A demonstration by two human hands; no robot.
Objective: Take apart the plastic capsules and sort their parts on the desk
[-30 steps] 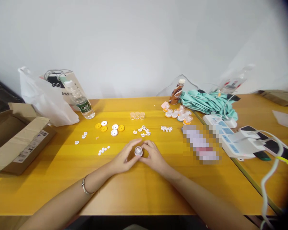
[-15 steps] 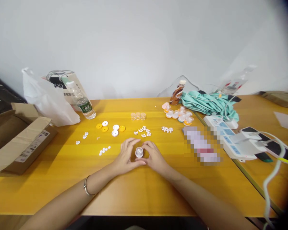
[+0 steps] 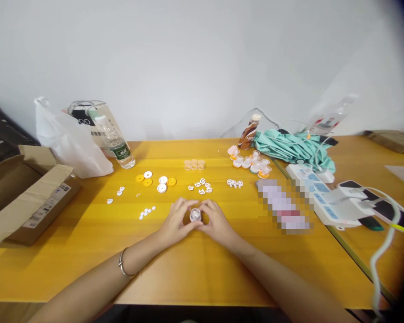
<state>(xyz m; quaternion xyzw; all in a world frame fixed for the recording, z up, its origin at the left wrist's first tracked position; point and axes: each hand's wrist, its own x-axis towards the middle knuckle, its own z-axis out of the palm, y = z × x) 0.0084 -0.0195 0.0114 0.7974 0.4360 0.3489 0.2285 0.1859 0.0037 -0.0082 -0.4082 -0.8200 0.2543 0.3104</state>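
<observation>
Between my two hands is a small clear plastic cup (image 3: 195, 215) with a white part inside and a wider rim at its base. My left hand (image 3: 177, 220) curves around its left side, thumb at the near edge. From the other side my right hand (image 3: 214, 218) closes on it, and the fingertips of both hands nearly meet. Just beyond lie white slotted plastic pieces (image 3: 202, 185). To the left are small white caps (image 3: 146, 212), and farther back sit white and yellow discs (image 3: 162, 187). Clear cups (image 3: 194, 164) stand in a row straight ahead.
Assembled clear cups with coloured bases (image 3: 255, 164) stand at the back right by a brown drink bottle (image 3: 249, 132). A power strip (image 3: 323, 197) and cables lie right. On the left are a cardboard box (image 3: 50, 211), a white bag (image 3: 70, 148) and a water bottle (image 3: 121, 150).
Both hands have drawn in slightly around the cup, which stays in nearly the same spot. The view has shifted a little; the other pieces lie as before.
</observation>
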